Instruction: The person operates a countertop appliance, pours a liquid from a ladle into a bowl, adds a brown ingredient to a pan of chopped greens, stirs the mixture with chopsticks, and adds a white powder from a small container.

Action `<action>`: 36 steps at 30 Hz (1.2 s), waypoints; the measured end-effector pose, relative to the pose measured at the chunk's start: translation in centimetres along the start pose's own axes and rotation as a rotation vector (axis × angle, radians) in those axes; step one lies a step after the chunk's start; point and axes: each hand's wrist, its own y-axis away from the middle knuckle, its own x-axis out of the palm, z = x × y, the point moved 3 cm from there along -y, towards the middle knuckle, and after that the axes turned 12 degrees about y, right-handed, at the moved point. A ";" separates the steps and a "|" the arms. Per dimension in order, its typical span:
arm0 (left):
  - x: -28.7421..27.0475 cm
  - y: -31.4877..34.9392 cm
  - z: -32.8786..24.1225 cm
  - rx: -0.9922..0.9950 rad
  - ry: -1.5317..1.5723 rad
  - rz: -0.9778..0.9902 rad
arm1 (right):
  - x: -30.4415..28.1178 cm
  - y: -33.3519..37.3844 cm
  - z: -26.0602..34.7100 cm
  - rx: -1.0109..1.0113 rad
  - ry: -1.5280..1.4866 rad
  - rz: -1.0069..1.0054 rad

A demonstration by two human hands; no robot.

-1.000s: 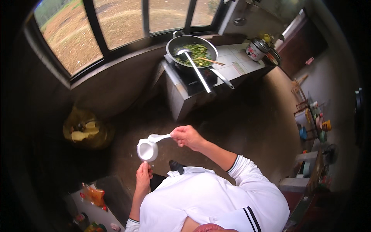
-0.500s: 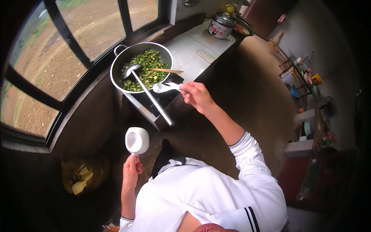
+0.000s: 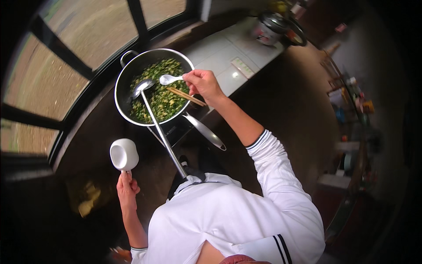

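Observation:
A wide pan with a pale rim holds chopped green and yellow food. My right hand pinches the handle of a white spoon, whose bowl hangs above the food. Lower left, my left hand grips the handle of a white cup-like pot, its opening turned toward the left; what it contains does not show. A metal ladle rests in the pan, its long handle reaching toward me. Wooden chopsticks lie over the pan's right rim, just below my right hand.
The pan's metal handle juts out toward the lower right. A rice cooker stands at the far end of the tiled counter. Windows line the left side. Cluttered shelves stand at right.
My right hand has carried the spoon up and left, from beside the pan's rim to over the food. The white pot in my left hand has shifted left. The view has turned slightly.

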 end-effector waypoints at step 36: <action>6.7 8.1 6.1 0.060 0.208 -0.399 | -1.3 -15.3 -4.3 -0.155 0.372 0.115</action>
